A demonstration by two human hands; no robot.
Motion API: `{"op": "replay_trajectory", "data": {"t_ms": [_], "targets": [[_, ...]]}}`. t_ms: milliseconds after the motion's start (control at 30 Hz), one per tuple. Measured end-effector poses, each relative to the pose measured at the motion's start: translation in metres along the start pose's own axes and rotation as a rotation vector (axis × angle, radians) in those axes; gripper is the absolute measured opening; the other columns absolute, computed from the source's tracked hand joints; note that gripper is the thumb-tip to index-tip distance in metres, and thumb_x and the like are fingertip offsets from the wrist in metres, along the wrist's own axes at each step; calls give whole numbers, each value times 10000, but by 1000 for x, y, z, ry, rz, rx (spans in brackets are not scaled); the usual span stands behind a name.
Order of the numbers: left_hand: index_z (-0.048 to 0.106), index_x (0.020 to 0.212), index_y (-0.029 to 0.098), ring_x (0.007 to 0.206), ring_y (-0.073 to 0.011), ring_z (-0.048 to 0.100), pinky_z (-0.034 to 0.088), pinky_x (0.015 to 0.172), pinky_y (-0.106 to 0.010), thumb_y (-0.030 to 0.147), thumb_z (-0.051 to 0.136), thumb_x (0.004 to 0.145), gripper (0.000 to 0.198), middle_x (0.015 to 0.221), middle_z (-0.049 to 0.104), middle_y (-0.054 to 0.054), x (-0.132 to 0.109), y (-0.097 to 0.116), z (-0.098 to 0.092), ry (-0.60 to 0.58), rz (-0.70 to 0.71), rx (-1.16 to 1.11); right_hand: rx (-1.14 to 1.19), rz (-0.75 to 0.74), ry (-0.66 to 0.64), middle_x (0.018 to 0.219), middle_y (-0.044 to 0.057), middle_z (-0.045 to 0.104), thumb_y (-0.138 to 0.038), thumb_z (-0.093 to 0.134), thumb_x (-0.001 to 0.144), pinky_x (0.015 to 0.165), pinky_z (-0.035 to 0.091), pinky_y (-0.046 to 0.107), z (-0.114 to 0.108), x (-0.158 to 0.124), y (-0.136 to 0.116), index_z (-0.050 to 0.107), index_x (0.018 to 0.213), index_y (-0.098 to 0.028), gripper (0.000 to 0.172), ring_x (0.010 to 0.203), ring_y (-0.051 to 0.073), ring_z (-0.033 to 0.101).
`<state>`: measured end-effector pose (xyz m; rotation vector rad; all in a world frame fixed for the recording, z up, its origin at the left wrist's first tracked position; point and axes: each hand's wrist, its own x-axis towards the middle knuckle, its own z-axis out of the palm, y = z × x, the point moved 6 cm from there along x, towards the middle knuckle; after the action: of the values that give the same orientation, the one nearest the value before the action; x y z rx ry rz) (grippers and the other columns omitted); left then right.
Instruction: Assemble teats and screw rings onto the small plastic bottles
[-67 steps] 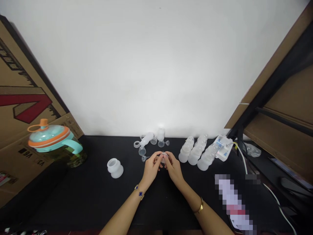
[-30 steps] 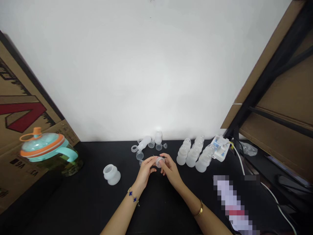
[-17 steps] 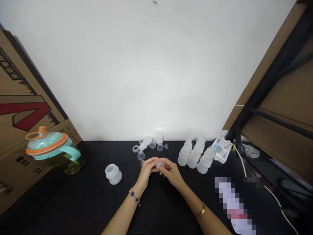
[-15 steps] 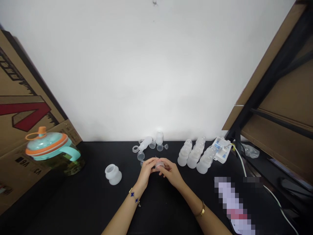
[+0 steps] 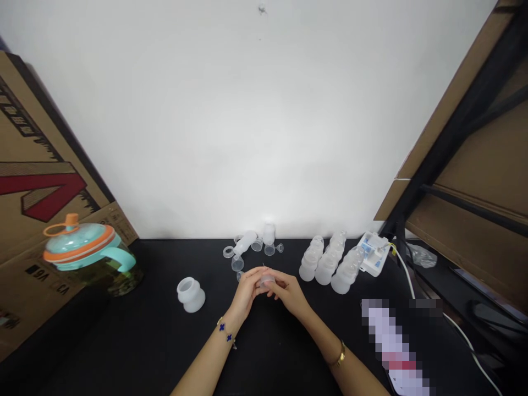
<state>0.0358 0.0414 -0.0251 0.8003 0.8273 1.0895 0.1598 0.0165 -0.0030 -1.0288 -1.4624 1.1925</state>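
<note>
A person's left hand (image 5: 247, 289) and right hand (image 5: 290, 289) together hold a small, round, clear plastic piece (image 5: 267, 280) pinched between them above a black table (image 5: 140, 346). Just beyond lie clear plastic cups (image 5: 237, 263); an open, waisted, milky-white bottle (image 5: 193, 299) stands to the left, three clear-topped milky-white bottles (image 5: 326, 271) to the right.

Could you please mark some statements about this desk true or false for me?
1. The left hand and right hand both hold a small clear piece. True.
2. The wide white container lies on its side. False: it stands upright.
3. Three bottles stand to the right of the hands. True.
4. The pitcher's handle is pink. False: it is turquoise.
5. The gold bangle is on the right arm. True.
</note>
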Motion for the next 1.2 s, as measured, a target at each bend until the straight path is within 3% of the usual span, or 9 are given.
{"op": "replay_trajectory", "data": {"t_ms": [433,733,1200], "targets": [[735,836,135,627,-146,654,569,616,-257,410,829,688,327,732,706,-42,1,-2,1,8,0,51,-79,-23,65,677,-9,668,-491,648,883,538,491,255,-1,-1,-2,765,1158,-204,415,554,138,582],[722,806,136,622,-134,652,570,602,-242,408,833,695,314,728,701,-38,0,-2,0,12,-8,33,-113,-43,36,718,-3,680,-502,581,935,526,485,250,1,-1,0,715,1260,-222,449,577,145,603],[706,779,132,601,-131,631,571,600,-257,438,823,727,332,716,686,-39,-1,-1,5,-29,7,58,-150,-57,89,673,-4,651,-442,569,936,542,471,254,0,-1,3,738,1194,-194,396,556,143,584]]}}
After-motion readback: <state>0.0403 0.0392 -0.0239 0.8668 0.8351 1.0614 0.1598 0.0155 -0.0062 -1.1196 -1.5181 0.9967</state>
